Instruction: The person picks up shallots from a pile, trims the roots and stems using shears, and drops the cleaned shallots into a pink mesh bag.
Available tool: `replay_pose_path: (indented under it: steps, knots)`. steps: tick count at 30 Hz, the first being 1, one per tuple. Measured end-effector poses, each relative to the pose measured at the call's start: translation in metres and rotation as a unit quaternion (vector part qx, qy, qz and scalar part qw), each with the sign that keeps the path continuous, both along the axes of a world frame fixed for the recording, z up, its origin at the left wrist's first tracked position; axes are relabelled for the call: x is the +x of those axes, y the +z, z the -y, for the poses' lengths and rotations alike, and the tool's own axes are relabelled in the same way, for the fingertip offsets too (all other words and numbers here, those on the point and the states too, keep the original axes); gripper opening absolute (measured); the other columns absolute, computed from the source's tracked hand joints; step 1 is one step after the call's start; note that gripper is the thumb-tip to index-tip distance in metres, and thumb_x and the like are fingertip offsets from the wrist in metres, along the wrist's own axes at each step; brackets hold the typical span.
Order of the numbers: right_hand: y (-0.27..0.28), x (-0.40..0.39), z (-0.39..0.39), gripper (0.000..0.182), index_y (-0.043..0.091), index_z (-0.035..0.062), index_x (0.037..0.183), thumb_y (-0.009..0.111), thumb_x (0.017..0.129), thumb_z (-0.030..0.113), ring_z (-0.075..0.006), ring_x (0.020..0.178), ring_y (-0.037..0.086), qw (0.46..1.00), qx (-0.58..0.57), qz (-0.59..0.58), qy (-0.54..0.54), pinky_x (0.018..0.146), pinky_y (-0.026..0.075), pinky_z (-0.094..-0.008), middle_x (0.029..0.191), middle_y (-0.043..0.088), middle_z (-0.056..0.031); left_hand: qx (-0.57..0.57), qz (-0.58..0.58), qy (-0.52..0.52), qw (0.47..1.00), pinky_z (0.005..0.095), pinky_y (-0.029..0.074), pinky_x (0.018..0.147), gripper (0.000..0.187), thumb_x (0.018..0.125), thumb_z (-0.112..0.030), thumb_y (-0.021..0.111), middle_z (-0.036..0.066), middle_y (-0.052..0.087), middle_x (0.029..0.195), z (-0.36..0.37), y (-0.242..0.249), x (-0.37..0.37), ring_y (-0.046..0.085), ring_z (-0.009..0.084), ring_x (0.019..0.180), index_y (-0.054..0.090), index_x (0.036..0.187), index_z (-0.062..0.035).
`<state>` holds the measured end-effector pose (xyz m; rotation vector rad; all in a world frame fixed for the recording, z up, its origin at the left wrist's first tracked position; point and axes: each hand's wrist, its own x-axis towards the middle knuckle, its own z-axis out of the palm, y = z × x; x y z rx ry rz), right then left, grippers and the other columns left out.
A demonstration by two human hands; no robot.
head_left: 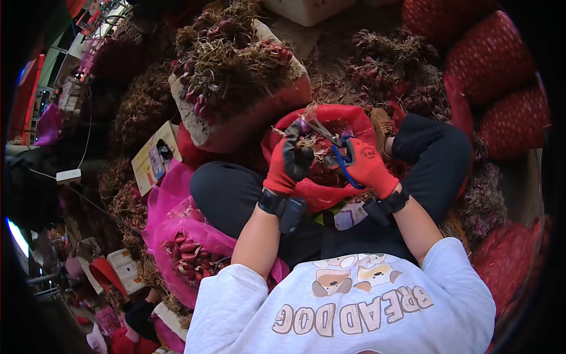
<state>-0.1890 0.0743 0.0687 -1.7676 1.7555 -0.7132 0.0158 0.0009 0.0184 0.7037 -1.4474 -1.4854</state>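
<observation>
Both my hands wear red gloves with dark palms. My left hand is closed around a small bunch of shallots with dry stems. In my right hand are scissors with blue handles, their metal blades pointing at the bunch. Both hands are over an open red mesh bag between my legs, with shallots and dry trimmings inside. Beside my left knee, a pink mesh bag holds loose red shallots.
A foam box heaped with dried shallot bunches stands ahead. More bunches lie on the ground beyond. Full red mesh sacks are stacked at the right. A yellow card with a phone lies left of the box.
</observation>
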Motion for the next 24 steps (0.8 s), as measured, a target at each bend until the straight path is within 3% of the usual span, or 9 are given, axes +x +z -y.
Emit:
replay_pose_path:
  steps: [3,8,12,15,17,20,21,23,24]
  knots:
    - [0.006,0.004,-0.002,0.061,0.052,0.0014,0.109,0.075,0.072,0.043,-0.0351,0.092,0.058,0.999,-0.006,-0.041,-0.025,0.077,0.046,-0.0428,0.095,0.060,-0.0164,-0.137,0.198,0.051,0.969,0.0383,0.048,0.083,0.048,0.081,-0.014,0.063,0.015,0.061,0.109,0.000,-0.002,-0.002,0.059,0.0331,0.096,0.049,0.124,0.0020]
    - [-0.006,-0.003,-0.001,0.048,0.058,0.0034,0.101,0.073,0.074,0.041,-0.0329,0.082,0.062,0.998,-0.016,-0.058,-0.036,0.070,0.047,-0.0409,0.088,0.063,-0.0155,-0.380,0.333,0.067,0.860,0.0341,0.050,0.078,0.037,0.086,-0.014,0.059,0.011,0.062,0.104,0.004,0.036,-0.001,0.061,0.0236,0.091,0.052,0.120,-0.0007]
    - [-0.004,-0.007,-0.003,0.033,0.063,0.0042,0.088,0.071,0.077,0.035,-0.0315,0.071,0.063,1.000,0.010,0.002,-0.025,0.063,0.047,-0.0387,0.078,0.064,-0.0145,-0.059,0.203,-0.025,0.977,0.0365,0.045,0.090,0.043,0.082,-0.004,0.057,0.014,0.059,0.114,-0.001,0.044,-0.002,0.057,0.0295,0.105,0.050,0.124,0.0010]
    - [-0.002,-0.010,-0.003,0.028,0.064,0.0042,0.084,0.070,0.079,0.031,-0.0309,0.070,0.064,1.000,-0.013,-0.020,-0.019,0.062,0.047,-0.0375,0.074,0.064,-0.0145,0.036,0.065,-0.025,0.997,0.0371,0.045,0.090,0.044,0.083,-0.006,0.057,0.015,0.060,0.112,0.000,0.035,-0.004,0.057,0.0285,0.106,0.050,0.126,0.0000]
    - [-0.002,-0.013,-0.003,0.027,0.065,0.0045,0.086,0.069,0.079,0.030,-0.0306,0.070,0.064,0.999,-0.009,-0.043,-0.026,0.061,0.047,-0.0371,0.074,0.064,-0.0148,0.279,-0.098,-0.034,0.955,0.0378,0.045,0.092,0.047,0.083,-0.008,0.058,0.016,0.060,0.112,0.005,0.029,-0.010,0.056,0.0293,0.108,0.049,0.128,-0.0004]
    - [0.004,-0.016,-0.005,0.027,0.066,0.0045,0.089,0.068,0.080,0.030,-0.0303,0.071,0.064,1.000,0.015,-0.012,-0.022,0.062,0.047,-0.0369,0.074,0.064,-0.0153,0.280,-0.107,-0.059,0.952,0.0337,0.046,0.091,0.042,0.087,-0.011,0.058,0.011,0.061,0.111,0.006,0.040,-0.011,0.058,0.0231,0.105,0.050,0.127,-0.0010]
    - [0.006,-0.017,-0.006,0.027,0.066,0.0044,0.090,0.068,0.080,0.030,-0.0302,0.072,0.064,0.999,0.025,0.010,-0.018,0.063,0.047,-0.0369,0.074,0.064,-0.0154,0.048,0.011,-0.039,0.998,0.0323,0.046,0.090,0.039,0.088,-0.012,0.057,0.010,0.061,0.109,0.007,0.044,-0.009,0.059,0.0207,0.103,0.050,0.125,-0.0008]
    - [0.004,-0.020,-0.010,0.030,0.066,0.0039,0.093,0.068,0.080,0.031,-0.0302,0.074,0.064,0.986,0.101,0.134,0.002,0.065,0.047,-0.0371,0.077,0.065,-0.0150,-0.408,0.234,0.007,0.882,0.0294,0.047,0.088,0.034,0.091,-0.013,0.055,0.006,0.061,0.107,0.009,0.052,-0.001,0.059,0.0159,0.099,0.052,0.122,-0.0003]
    - [0.006,-0.021,-0.012,0.032,0.066,0.0036,0.095,0.068,0.080,0.032,-0.0303,0.075,0.064,0.971,0.137,0.195,0.012,0.067,0.047,-0.0372,0.078,0.066,-0.0148,-0.406,0.241,0.013,0.882,0.0284,0.047,0.087,0.031,0.093,-0.013,0.054,0.005,0.061,0.106,0.008,0.054,-0.001,0.059,0.0144,0.097,0.052,0.121,0.0001]
